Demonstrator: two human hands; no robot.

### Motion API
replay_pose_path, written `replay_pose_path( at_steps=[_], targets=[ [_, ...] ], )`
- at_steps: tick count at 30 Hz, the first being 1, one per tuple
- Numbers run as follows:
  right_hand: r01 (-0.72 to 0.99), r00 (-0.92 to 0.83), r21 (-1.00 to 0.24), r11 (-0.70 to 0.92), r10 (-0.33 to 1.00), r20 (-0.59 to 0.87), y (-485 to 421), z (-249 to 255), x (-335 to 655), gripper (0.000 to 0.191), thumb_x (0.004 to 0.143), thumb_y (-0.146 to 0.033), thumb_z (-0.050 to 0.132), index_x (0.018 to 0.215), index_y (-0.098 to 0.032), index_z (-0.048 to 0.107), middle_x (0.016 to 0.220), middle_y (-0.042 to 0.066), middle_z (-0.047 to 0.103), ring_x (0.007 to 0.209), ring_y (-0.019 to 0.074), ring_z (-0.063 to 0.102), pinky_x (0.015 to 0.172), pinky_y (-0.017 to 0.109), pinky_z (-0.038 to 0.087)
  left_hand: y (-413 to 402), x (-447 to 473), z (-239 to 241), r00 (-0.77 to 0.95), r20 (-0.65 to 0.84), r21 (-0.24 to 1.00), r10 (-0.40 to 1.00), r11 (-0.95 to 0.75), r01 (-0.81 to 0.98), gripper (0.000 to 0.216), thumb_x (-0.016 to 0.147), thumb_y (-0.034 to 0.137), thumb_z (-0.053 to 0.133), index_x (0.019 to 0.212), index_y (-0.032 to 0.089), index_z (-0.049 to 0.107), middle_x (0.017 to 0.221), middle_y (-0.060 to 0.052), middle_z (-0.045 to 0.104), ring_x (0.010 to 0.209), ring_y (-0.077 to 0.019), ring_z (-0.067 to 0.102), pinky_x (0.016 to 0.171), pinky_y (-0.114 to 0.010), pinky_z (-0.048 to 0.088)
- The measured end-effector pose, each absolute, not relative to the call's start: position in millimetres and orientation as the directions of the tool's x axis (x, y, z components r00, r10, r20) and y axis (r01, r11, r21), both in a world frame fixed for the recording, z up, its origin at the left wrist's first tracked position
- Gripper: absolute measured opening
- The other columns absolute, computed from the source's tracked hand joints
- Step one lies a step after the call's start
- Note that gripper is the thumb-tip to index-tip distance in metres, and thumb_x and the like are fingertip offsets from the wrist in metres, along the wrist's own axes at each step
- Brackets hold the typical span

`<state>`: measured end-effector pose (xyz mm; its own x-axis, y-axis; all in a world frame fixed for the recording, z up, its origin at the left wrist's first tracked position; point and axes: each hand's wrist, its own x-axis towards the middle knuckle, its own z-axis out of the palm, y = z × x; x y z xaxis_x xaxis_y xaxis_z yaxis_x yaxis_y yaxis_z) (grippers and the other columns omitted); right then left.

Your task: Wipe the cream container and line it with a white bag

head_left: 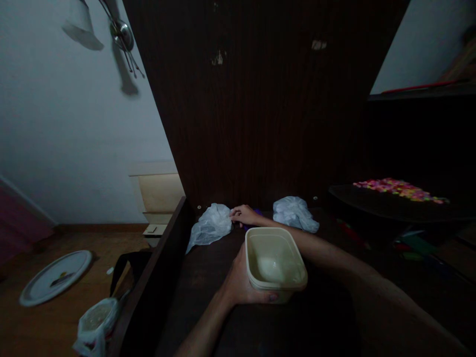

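My left hand (243, 282) grips a cream plastic tub (275, 258) by its left side and front, with the thumb across the front. The tub is uncovered and looks empty inside. Behind it, my right hand (245, 215) reaches across from the right, its fingers closed at the edge of a crumpled white plastic bag (213, 223). Something purple (257, 212) shows partly behind that hand. Another white plastic bag (293, 213) lies bunched to the right, beyond my right forearm.
A dark wooden panel (260, 99) rises behind the dark surface, with a raised edge (156, 263) at left. Pink and yellow small pieces (399, 189) lie on a dark shelf at right. On the floor are a white oval lid-like object (29, 295) and a bagged container (97, 317).
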<state>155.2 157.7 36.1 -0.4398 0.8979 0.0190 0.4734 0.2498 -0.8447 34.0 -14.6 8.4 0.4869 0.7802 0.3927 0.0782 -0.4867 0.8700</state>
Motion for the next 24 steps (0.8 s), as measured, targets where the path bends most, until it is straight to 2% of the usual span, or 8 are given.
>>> replay_pose_path(
  at_steps=[3,6,9,13,18,20,24],
  targets=[
    [0.505,-0.455,-0.825,0.255,0.890,-0.003,157.9,35.4,156.4,0.027,0.084,-0.039,0.070,0.079,-0.013,0.072,0.069,0.003,0.070,0.046,0.0081,0.054,0.045,0.019,0.040,-15.1,35.0,12.5,0.479,0.401,0.860,0.781,-0.501,0.097,0.116,0.049,0.054,0.091,0.148,0.018,0.041,0.142,-0.017,0.056,0.120,-0.0384,0.060,0.108,-0.056,0.047],
    [0.513,-0.478,-0.816,0.264,0.878,-0.016,153.1,32.4,156.8,0.033,0.078,-0.047,0.075,0.068,-0.015,0.071,0.057,0.001,0.066,0.048,0.0097,0.055,0.047,0.019,0.040,-14.7,36.1,14.5,0.491,0.428,0.853,0.759,-0.518,0.058,0.114,0.051,0.051,0.091,0.148,0.019,0.040,0.141,-0.017,0.056,0.122,-0.0398,0.059,0.109,-0.057,0.046],
    [0.491,-0.472,-0.828,0.269,0.882,0.007,149.0,28.9,155.9,0.028,0.076,-0.042,0.076,0.065,-0.017,0.070,0.052,-0.002,0.063,0.049,0.0109,0.057,0.049,0.020,0.040,-13.4,36.9,12.3,0.484,0.466,0.839,0.741,-0.543,0.023,0.110,0.053,0.047,0.090,0.147,0.021,0.039,0.140,-0.015,0.057,0.127,-0.0406,0.056,0.112,-0.055,0.044],
    [0.446,-0.442,-0.848,0.285,0.894,0.068,149.0,36.0,156.9,0.023,0.079,-0.027,0.068,0.059,-0.017,0.065,0.050,-0.003,0.061,0.043,0.0095,0.053,0.048,0.020,0.039,-11.2,35.9,6.2,0.445,0.487,0.830,0.752,-0.557,0.033,0.114,0.050,0.049,0.093,0.147,0.023,0.039,0.143,-0.015,0.055,0.130,-0.0416,0.053,0.114,-0.055,0.041],
    [0.336,-0.340,-0.876,0.347,0.912,0.230,154.6,70.0,168.9,0.013,0.079,-0.020,0.062,0.067,-0.017,0.063,0.059,-0.002,0.064,0.046,0.0092,0.055,0.049,0.020,0.040,-7.5,34.8,-1.7,0.407,0.485,0.831,0.774,-0.553,0.060,0.130,0.047,0.064,0.091,0.152,0.019,0.029,0.144,-0.019,0.051,0.134,-0.0423,0.049,0.116,-0.058,0.035],
    [0.272,-0.275,-0.891,0.364,0.917,0.290,156.1,86.7,177.0,0.013,0.081,-0.024,0.061,0.071,-0.018,0.061,0.057,-0.003,0.063,0.046,0.0096,0.055,0.048,0.020,0.041,-6.7,35.8,-4.2,0.394,0.495,0.833,0.774,-0.552,0.037,0.136,0.045,0.072,0.088,0.154,0.018,0.026,0.148,-0.021,0.047,0.137,-0.0435,0.046,0.117,-0.057,0.034],
    [0.114,-0.157,-0.923,0.368,0.924,0.349,150.8,117.4,195.5,0.023,0.084,-0.041,0.058,0.075,-0.021,0.053,0.049,-0.005,0.055,0.037,0.0111,0.051,0.037,0.020,0.036,-9.2,35.4,-6.5,0.369,0.499,0.856,0.784,-0.513,-0.067,0.138,0.048,0.086,0.075,0.156,0.018,0.022,0.152,-0.021,0.043,0.137,-0.0457,0.045,0.115,-0.058,0.036]
  ],
)
